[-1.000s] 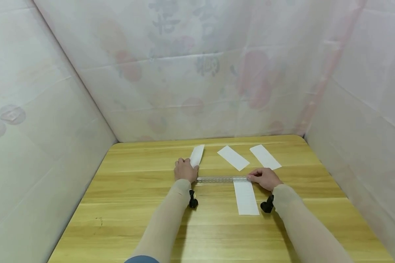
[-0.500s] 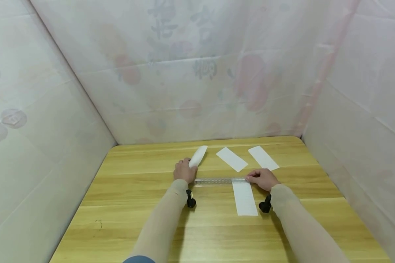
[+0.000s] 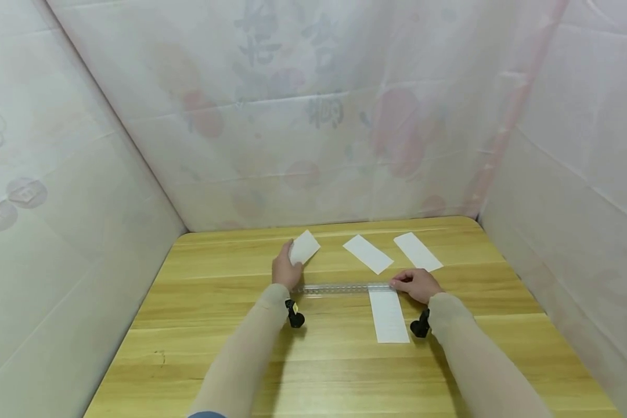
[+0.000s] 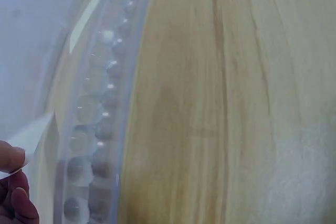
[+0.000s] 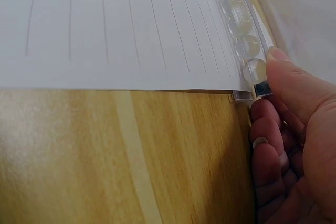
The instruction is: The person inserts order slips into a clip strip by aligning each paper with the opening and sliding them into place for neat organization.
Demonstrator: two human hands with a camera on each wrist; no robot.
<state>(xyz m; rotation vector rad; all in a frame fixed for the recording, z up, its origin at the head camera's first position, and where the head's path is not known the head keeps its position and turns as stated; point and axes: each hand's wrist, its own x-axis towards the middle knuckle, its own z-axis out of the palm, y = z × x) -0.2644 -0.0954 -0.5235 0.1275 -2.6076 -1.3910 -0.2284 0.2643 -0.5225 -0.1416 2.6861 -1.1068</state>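
On the wooden table (image 3: 230, 325), the left hand (image 3: 284, 270) pinches a small white paper slip (image 3: 304, 248) and holds it raised just past the left end of a clear plastic rail (image 3: 339, 288) lined with round bubbles. The right hand (image 3: 417, 284) curls around the rail's right end, thumb on top, where a lined paper strip (image 3: 388, 316) tucks under the rail's edge. 2 more white strips (image 3: 368, 253) lie flat beyond the rail, apart from both hands.
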